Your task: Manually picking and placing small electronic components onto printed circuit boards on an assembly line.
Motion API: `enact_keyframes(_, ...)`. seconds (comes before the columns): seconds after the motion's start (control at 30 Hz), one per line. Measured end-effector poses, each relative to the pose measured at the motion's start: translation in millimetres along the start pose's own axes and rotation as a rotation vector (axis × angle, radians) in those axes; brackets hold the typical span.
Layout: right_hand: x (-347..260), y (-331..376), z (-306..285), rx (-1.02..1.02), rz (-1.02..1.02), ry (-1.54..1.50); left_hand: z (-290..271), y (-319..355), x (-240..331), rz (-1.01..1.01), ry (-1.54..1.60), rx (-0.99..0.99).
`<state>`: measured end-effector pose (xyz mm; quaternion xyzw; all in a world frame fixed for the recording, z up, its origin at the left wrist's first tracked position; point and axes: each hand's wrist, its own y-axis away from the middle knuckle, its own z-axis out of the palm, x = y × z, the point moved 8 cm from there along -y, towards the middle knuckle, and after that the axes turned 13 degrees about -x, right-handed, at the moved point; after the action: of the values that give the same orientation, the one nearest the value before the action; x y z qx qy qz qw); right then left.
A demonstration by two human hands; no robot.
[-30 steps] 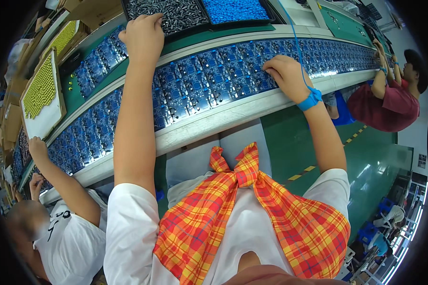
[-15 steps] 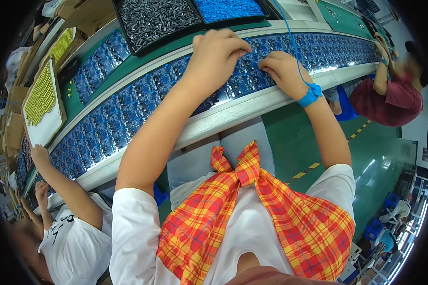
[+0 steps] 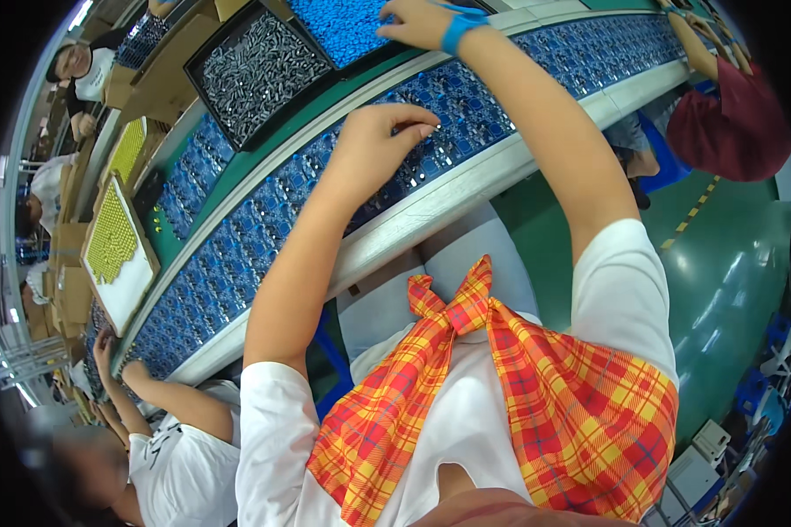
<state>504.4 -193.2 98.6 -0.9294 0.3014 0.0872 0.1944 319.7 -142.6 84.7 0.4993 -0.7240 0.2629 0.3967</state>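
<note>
My left hand point(image 3: 369, 147) is over the row of blue circuit boards point(image 3: 237, 233), thumb and forefinger pressed together just above one board. Whatever sits between those fingertips is too small to make out. Farther off, my right hand point(image 3: 420, 22) reaches over the boards into a heap of small blue parts point(image 3: 334, 33) in a black tray. Its thumb and forefinger are apart at the edge of the heap. A blue wrist strap point(image 3: 462, 30) is round my right wrist. Dark grey cylindrical parts point(image 3: 264, 75) fill the neighbouring tray.
The boards lie along a metal-edged line point(image 3: 404, 220). On the left stand a white board with yellow-green parts point(image 3: 114, 241) and more circuit boards point(image 3: 193, 171). Co-workers sit at the left point(image 3: 185, 474) and right point(image 3: 725, 132), their hands by the line.
My right hand has left the boards and moved up and left to the blue parts. The left hand stays over the boards, thumb and forefinger together. The view has shifted.
</note>
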Motion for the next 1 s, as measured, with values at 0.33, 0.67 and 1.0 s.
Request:
enact_keyframes(0.33,3.0,-9.5,9.5,0.02,0.079,-0.397,39.7,4.5,37.9,0.304,-0.75,-0.019)
enact_keyframes(0.67,18.2,-8.6,10.3,0.088,0.089,-0.486,49.0,5.0,41.9,0.317,-0.929,-0.058)
enact_keyframes(1.0,20.8,4.5,-4.6,0.125,0.223,-0.755,52.8,3.9,43.0,0.286,-0.885,-0.095)
